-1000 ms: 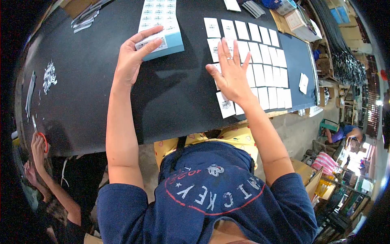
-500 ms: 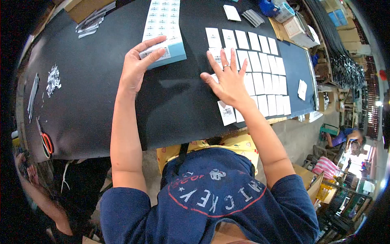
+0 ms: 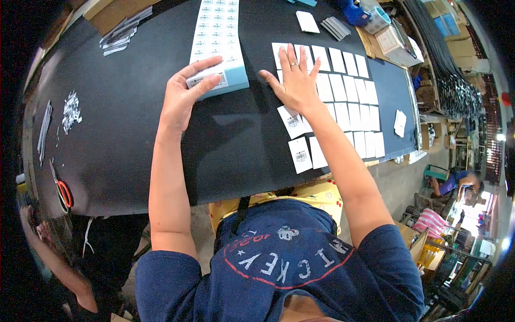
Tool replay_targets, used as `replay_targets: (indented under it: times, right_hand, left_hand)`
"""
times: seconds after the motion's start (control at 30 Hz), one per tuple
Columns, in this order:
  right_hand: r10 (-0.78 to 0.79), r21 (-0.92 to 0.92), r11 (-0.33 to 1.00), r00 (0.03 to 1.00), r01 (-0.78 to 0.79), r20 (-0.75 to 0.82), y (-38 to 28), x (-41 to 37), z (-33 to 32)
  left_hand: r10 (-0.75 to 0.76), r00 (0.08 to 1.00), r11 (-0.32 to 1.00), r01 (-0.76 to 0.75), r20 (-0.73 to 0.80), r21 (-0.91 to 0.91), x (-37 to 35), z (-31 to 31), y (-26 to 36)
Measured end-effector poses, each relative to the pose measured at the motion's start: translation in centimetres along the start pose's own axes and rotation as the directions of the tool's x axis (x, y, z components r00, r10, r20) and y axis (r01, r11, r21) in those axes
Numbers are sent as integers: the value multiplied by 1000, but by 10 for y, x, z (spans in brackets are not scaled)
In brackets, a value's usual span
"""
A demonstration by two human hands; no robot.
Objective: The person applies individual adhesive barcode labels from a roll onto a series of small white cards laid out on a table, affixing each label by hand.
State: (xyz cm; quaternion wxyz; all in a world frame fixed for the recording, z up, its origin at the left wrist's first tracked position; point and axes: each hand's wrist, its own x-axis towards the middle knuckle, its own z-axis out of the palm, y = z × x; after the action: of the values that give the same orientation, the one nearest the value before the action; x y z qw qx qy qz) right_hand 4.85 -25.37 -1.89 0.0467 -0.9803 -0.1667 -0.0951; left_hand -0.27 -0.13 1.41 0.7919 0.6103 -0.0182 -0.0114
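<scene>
Logged strip [image 3: 217, 32] of barcode stickers at far centre of table [image 3: 134, 134], running away from body, near end lying over blue pad [image 3: 236, 80]. Counted several sticker rows across it; print too small to read.

Found L hand [image 3: 185, 96] clamped on near end of strip, w/ thumb pressing down on last sticker row and index arched over far side. Judged as pinning strip flat against pad, prob. to steady it for peeling.

Found R hand [image 3: 295, 80] released, holding nothing: palm down, fingers spread, ring on one finger, lying flat on near-left corner of cards [image 3: 348, 91]. Judged as pressing cards down or smoothing stickers on; cannot tell which.

Noted cards as white, in tidy rows & cols just right of strip, edge to edge or nearly so, prob. laid out thus for working thru in order. Spotted barcodes on loose cards [image 3: 300, 155] nearest body, skewed out of line, close to table edge; digits unreadable.

Further out: lone card [image 3: 307, 21] and grey stack [image 3: 335, 27] at far edge; stray card [image 3: 400, 122] well apart at right. At left: scissors [image 3: 63, 193] w/ red handles, scraps [image 3: 70, 110], grey slips [image 3: 120, 32]. Spotted another person's hand [image 3: 35, 228] below table edge at lower left; cannot tell what it touches.

Read "MICKEY" on own dark blue shirt [image 3: 279, 263], upside down; smaller digits beside it not legible.
</scene>
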Motion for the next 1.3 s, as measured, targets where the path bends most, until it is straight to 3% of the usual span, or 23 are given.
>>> replay_targets:
  times: [0.33,0.4,0.47,0.53,0.73,1.07,1.13,1.17,1.23,1.27,1.3]
  right_hand:
    - [-1,-38,999,998,3,64,1,3,-11]
    - [5,145,989,999,-13,50,12,1,-17]
    - [61,169,983,995,-74,78,24,-2,-27]
    - [129,157,977,986,-144,103,37,-4,-30]
    - [108,65,991,991,-114,82,37,-10,-13]
    - [79,-26,997,997,-79,-6,37,-10,-11]
    - [82,-38,996,986,-77,147,41,-2,-18]
    - [82,-40,996,986,-78,143,45,1,-22]
    - [216,335,906,963,-258,158,51,13,-37]
    - [211,336,907,965,-253,155,64,19,-37]
    - [185,506,839,979,-201,82,83,27,-35]
  left_hand:
    - [-31,999,999,31,-24,-16,0,-2,-2]
    - [-45,999,999,46,-13,25,0,-5,-3]
    - [-28,1000,999,28,-9,28,0,-5,-4]
    - [-10,1000,1000,10,-7,28,1,-4,-4]
    - [-59,998,998,59,-18,-23,-3,-1,0]
    - [-18,999,1000,18,-28,-20,-1,0,0]
    - [-15,999,1000,14,-31,-16,0,-1,-1]
    - [-17,999,1000,16,-39,-13,1,-4,-4]
    - [-14,998,1000,13,-54,-14,1,-5,-4]
    - [-11,999,999,9,-51,-33,1,-4,-3]
    - [-7,999,999,5,-46,-50,1,-5,-1]
